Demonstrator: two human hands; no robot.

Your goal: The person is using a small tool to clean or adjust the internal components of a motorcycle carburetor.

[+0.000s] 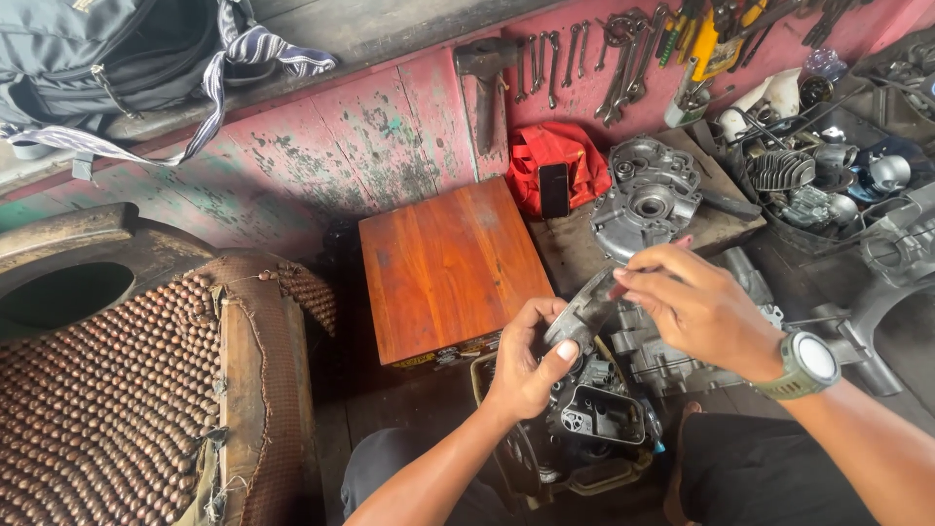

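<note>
Head view showed an orange wooden box [443, 268], then the engine block [594, 419] low between both arms; left hand [526, 365] clamped its round cover [584, 310], right hand [696, 307] pinched a red-handled tool [648, 272] there, cover not yet off.

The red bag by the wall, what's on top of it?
A black phone-like slab lies on the red bag. Wrenches hang on the wall above. Its contents are hidden.
</note>
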